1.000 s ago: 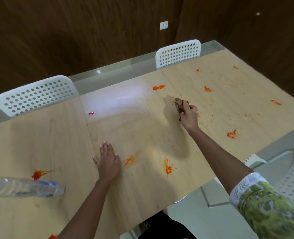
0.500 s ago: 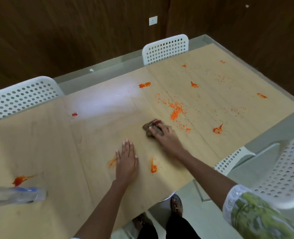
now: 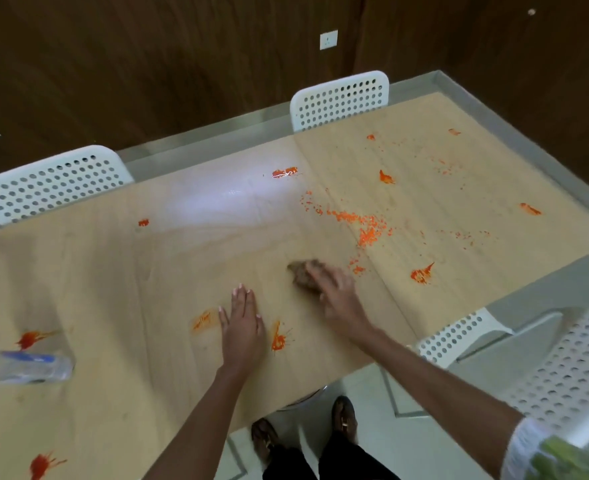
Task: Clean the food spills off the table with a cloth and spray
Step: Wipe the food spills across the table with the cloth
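Cloth (image 3: pixel 303 276): brown, bunched, on the light wood table (image 3: pixel 113 289) near its middle, just short of the scattered orange crumbs (image 3: pixel 367 233).
Right hand (image 3: pixel 334 294): on top of the cloth, fingers laid over it; motion-blurred, so cannot tell whether curled in a grip or pressing flat.
Left hand (image 3: pixel 241 323): flat on the table, fingers straight and together, holding nothing; between an orange smear (image 3: pixel 201 320) on its left and an orange splat (image 3: pixel 279 339) on its right.
Spray bottle (image 3: pixel 19 368): clear with a blue label, lying on its side at the left edge, well apart from both hands.
Other spills: red-orange splats (image 3: pixel 423 273) dotted across the right and far parts of the table, more near the bottle and the near-left corner.
Chairs: white perforated chair backs (image 3: pixel 340 100) along the far side, more at the near right.
Below the table edge: brown shoes (image 3: pixel 345 415) on a pale floor.
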